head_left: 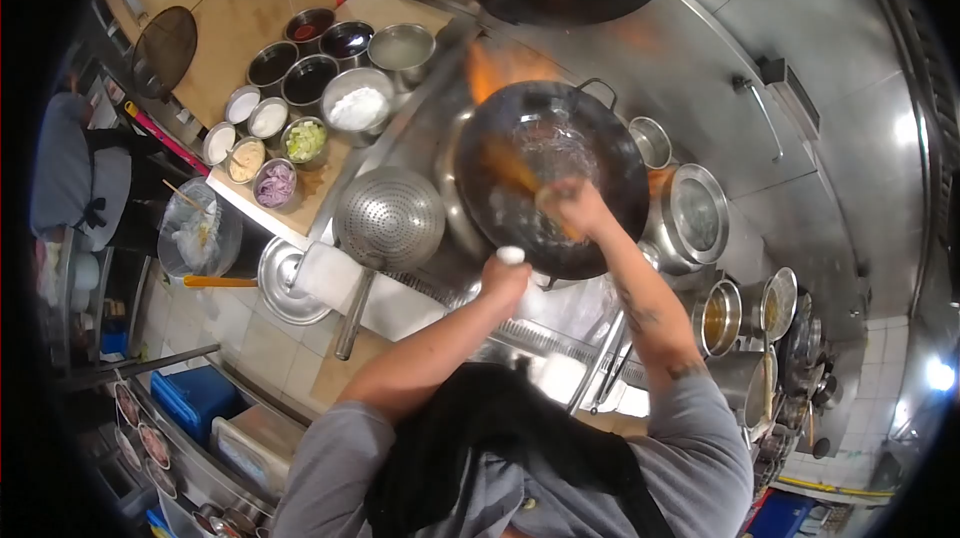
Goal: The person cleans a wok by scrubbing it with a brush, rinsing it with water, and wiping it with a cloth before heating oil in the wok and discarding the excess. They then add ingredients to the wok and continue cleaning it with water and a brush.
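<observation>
A dark wok (610,148) sits over the burner, with shiny wet patches across its inside. My right hand (575,206) is closed around a brown wok brush (512,166), smeared by motion, inside the wok. Close to the wok's near rim, my left hand (504,280) is a closed fist; a rounded white end pokes out above it, and I cannot tell what it belongs to. Orange flame (490,73) shows behind the wok's far left edge.
Left of the wok lies a perforated ladle (390,218), its handle toward me. Beyond it, bowls of sauces, white powder (360,110), chopped greens (304,141) and purple onion (274,184) crowd a board. Lidded pots (697,221) stand right. A person (100,178) is far left.
</observation>
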Demonstrator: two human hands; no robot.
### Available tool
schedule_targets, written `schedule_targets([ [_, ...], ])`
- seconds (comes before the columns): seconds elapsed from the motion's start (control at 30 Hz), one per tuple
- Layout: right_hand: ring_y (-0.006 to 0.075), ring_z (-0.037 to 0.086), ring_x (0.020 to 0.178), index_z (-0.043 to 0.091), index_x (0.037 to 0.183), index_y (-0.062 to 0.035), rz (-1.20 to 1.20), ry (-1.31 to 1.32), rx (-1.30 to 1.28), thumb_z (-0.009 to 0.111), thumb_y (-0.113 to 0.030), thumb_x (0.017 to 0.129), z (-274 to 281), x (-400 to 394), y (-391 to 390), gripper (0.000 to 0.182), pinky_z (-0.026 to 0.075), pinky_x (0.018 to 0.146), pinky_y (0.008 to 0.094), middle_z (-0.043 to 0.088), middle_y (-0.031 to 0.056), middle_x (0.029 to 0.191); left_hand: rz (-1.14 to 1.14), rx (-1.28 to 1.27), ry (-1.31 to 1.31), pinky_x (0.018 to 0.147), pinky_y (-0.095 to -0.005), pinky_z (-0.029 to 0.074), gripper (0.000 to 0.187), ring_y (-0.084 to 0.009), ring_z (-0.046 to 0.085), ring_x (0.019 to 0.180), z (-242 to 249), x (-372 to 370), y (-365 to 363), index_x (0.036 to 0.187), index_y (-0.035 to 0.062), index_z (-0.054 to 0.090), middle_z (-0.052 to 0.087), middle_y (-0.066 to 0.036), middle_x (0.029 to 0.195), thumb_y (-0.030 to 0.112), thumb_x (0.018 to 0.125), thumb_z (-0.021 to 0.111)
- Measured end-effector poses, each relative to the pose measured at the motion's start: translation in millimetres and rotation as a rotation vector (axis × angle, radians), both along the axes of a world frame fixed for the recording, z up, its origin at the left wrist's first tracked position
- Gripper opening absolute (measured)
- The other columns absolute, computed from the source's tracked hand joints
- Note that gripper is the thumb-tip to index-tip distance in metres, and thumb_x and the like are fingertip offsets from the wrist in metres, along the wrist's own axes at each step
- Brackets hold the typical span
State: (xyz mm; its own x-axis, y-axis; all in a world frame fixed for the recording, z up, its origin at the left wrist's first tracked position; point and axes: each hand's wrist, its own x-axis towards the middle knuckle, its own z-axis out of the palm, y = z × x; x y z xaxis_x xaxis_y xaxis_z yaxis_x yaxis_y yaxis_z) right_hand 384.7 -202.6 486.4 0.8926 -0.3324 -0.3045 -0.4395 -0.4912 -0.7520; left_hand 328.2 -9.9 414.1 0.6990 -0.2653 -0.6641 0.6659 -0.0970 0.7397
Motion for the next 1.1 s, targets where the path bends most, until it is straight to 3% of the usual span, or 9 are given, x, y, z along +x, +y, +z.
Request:
schedule_targets([
  [0.13,0.0225,0.065,0.054,0.064,0.108,0.0002,-0.409,-0.093,0.407,0.071,-0.013,0.081,1,23,32,0.031,0.049,0.042,0.0362,0.067,0.0131,0.076,-0.023,-0.018,-0.012,0.078,-0.0389,0.052,0.031,-0.0288,0.069,0.087,-7,11,5,0.101,-0.0036,0.066,0.070,-0.017,0.094,0.007,0.072,0.067],
  [0.2,0.0201,0.059,0.045,0.058,0.116,-0.0042,-0.234,0.022,0.424,0.069,-0.009,0.083,-1,-11,46,0.035,0.041,0.031,0.0328,0.066,0.0151,0.080,-0.026,-0.088,0.014,0.075,-0.0397,0.052,0.028,-0.0271,0.069,0.085,-15,10,6,0.099,-0.0040,0.065,0.070,-0.016,0.092,0.005,0.072,0.066],
  [0.3,0.0181,0.066,0.092,0.071,0.105,0.0000,0.210,0.061,0.066,0.077,-0.025,0.075,28,-76,16,0.039,0.050,0.087,0.0306,0.071,0.0095,0.093,-0.025,-0.150,0.038,0.069,-0.0412,0.054,0.026,-0.0267,0.068,0.081,15,14,12,0.097,-0.0061,0.063,0.068,-0.017,0.091,0.002,0.073,0.065],
  [0.4,0.0263,0.069,0.096,0.073,0.108,-0.0056,0.472,0.268,-0.328,0.080,-0.027,0.066,43,-95,-89,0.048,0.052,0.090,0.0340,0.072,0.0149,0.101,-0.032,-0.114,0.054,0.063,-0.0435,0.056,0.023,-0.0293,0.068,0.076,37,13,20,0.097,-0.0103,0.060,0.065,-0.020,0.091,-0.001,0.076,0.063],
  [0.57,0.0354,0.067,0.099,0.070,0.105,-0.0060,-0.045,0.199,-0.853,0.063,-0.025,0.082,33,-22,-75,0.031,0.055,0.086,0.0442,0.070,0.0198,0.098,-0.035,-0.227,0.197,0.062,-0.0447,0.058,0.022,-0.0309,0.068,0.074,9,19,14,0.097,-0.0123,0.060,0.065,-0.021,0.090,-0.002,0.078,0.060],
  [0.73,0.0322,0.067,0.104,0.068,0.114,-0.0076,-0.225,0.018,-0.202,0.076,-0.030,0.073,-22,-22,3,0.048,0.052,0.092,0.0370,0.070,0.0225,0.104,-0.046,-0.182,0.175,0.064,-0.0400,0.053,0.027,-0.0262,0.067,0.076,-4,18,12,0.097,-0.0108,0.063,0.067,-0.018,0.088,0.002,0.073,0.065],
  [0.9,0.0339,0.069,0.097,0.072,0.104,-0.0069,0.094,0.250,-0.452,0.069,-0.034,0.075,54,-55,-47,0.040,0.054,0.087,0.0398,0.071,0.0208,0.101,-0.082,-0.198,0.145,0.063,-0.0439,0.059,0.020,-0.0316,0.069,0.074,1,19,13,0.098,-0.0117,0.060,0.066,-0.021,0.091,-0.003,0.080,0.055],
  [1.0,0.0346,0.068,0.099,0.071,0.105,-0.0105,-0.175,0.126,-0.685,0.062,-0.029,0.081,35,-20,-60,0.032,0.054,0.088,0.0431,0.071,0.0183,0.104,-0.068,-0.235,0.179,0.063,-0.0444,0.059,0.020,-0.0316,0.069,0.075,6,19,14,0.100,-0.0112,0.059,0.066,-0.021,0.092,-0.003,0.082,0.055],
  [1.1,0.0346,0.066,0.104,0.069,0.115,-0.0108,-0.291,0.049,-0.415,0.068,-0.031,0.079,-2,-8,-20,0.041,0.053,0.090,0.0411,0.069,0.0195,0.109,-0.047,-0.273,0.261,0.064,-0.0439,0.058,0.022,-0.0305,0.069,0.076,9,18,20,0.102,-0.0096,0.058,0.066,-0.020,0.093,0.001,0.083,0.060],
])
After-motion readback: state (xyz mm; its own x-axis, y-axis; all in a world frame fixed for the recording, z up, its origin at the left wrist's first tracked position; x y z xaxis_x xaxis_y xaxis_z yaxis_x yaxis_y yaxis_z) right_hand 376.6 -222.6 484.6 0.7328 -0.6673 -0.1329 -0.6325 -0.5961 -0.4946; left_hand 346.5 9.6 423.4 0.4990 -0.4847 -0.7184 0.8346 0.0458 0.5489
